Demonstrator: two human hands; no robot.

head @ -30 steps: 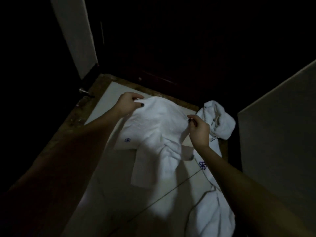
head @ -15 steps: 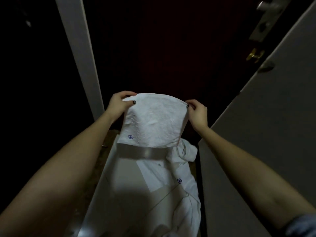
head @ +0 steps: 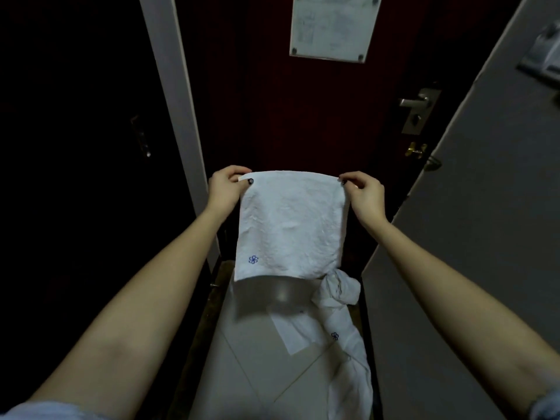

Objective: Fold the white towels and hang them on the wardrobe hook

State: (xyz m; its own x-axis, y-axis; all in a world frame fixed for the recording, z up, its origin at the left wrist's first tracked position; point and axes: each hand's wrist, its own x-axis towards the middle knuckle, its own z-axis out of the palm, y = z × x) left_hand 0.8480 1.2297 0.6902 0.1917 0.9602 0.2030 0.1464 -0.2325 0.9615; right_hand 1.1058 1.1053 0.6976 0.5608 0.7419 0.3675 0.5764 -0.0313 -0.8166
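Lifted higher, the white towel [head: 291,225] with blue flower emblem [head: 253,259] hangs from left hand [head: 225,189] and right hand [head: 363,194] fingers [head: 353,177] pinching corners

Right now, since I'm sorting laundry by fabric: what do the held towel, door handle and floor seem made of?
The towel looks like matte white cloth, perhaps cotton, going by its crinkled surface and blue stitched mark. The door handle seems brushed metal, with a dull silver sheen. The floor is probably glazed tile: pale, with joint lines and a reflection.

The floor towel [head: 353,386] runs off the bottom edge, the door notice [head: 333,28] too blurred to read.
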